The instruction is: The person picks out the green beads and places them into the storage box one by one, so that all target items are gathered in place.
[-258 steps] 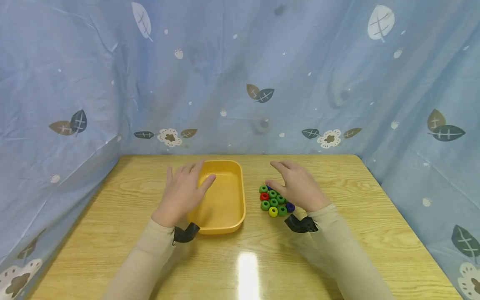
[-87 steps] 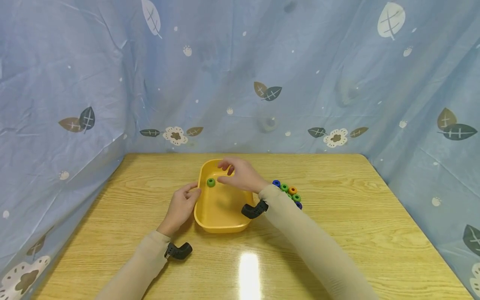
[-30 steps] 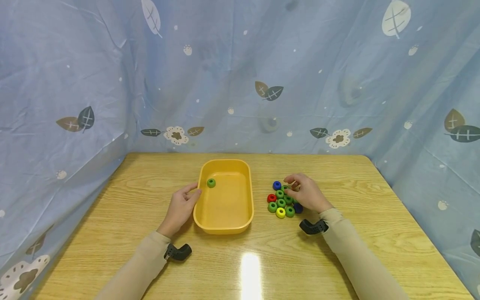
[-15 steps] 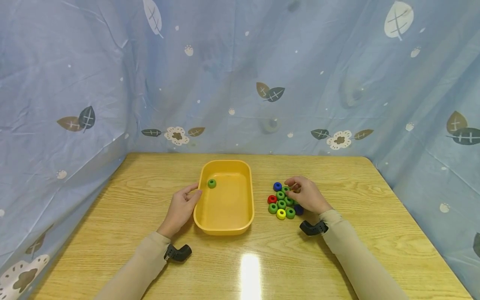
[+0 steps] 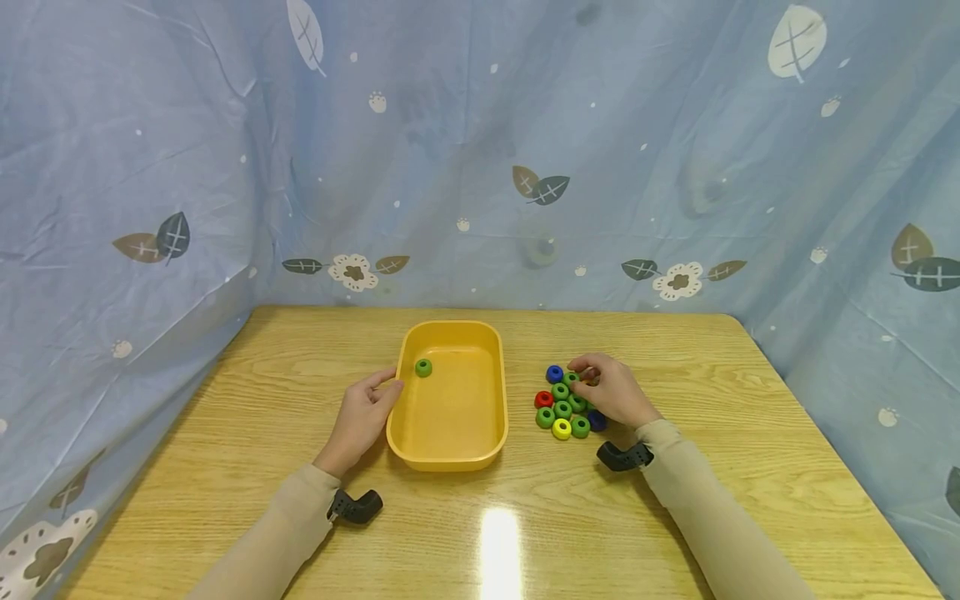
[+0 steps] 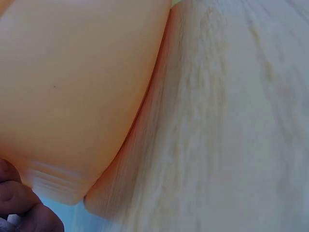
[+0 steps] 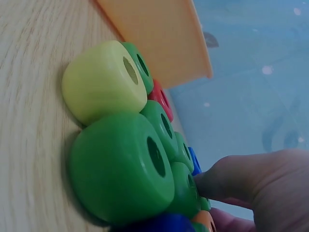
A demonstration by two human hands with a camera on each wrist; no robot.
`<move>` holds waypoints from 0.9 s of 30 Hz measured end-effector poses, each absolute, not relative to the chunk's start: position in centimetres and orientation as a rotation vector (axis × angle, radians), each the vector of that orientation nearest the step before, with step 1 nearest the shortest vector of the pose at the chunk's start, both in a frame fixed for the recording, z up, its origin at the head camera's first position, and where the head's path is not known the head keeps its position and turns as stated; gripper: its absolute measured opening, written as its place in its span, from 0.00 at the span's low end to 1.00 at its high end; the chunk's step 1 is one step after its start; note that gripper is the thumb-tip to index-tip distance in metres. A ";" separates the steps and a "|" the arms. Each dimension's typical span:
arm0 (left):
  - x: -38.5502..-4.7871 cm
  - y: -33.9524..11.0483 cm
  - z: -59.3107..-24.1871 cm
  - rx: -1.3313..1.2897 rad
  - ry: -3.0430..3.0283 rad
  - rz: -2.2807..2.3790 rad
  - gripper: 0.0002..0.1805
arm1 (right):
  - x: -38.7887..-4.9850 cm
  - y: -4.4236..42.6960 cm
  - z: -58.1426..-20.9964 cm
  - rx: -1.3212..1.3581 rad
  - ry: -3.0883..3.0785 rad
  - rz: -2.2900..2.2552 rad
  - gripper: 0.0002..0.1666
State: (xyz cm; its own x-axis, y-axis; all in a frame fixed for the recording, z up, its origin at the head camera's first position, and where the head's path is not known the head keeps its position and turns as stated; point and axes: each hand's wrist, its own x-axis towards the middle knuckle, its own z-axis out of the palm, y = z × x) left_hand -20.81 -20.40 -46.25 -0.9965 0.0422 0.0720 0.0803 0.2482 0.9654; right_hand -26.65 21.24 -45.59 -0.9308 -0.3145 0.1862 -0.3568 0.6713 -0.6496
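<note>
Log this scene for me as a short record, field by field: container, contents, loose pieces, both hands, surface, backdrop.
Container: yellow tray, upright
Contents: one green bead, near the far left corner
Loose pieces: a cluster right of the tray, including a red bead, yellow bead, blue bead, orange bead and several green ones; exact count hidden
Left hand: holds the tray's left rim
Right hand: fingers at the cluster; grip unclear
Surface: wooden table
Backdrop: blue curtain, leaf and flower print

Green beads (image 7: 118, 164) touch the yellow bead (image 7: 96, 84) on the worktop (image 7: 29, 106); beyond it are a red bead (image 7: 156, 94), the tray (image 7: 157, 41) and the right hand (image 7: 265, 179), fingers (image 7: 224, 178) around another green bead (image 7: 205, 204).
</note>
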 end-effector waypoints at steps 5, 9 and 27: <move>-20.8 -20.4 -46.3 -0.130 -2.458 -1.902 0.29 | -26.7 21.1 -45.7 0.570 -2.814 1.103 0.17; -20.8 -20.4 -46.2 -0.142 -2.452 -1.905 0.29 | -26.8 21.0 -45.7 0.571 -2.802 1.099 0.16; -20.8 -20.4 -46.4 -0.118 -2.464 -1.853 0.28 | -27.0 21.2 -45.5 0.532 -2.754 1.136 0.16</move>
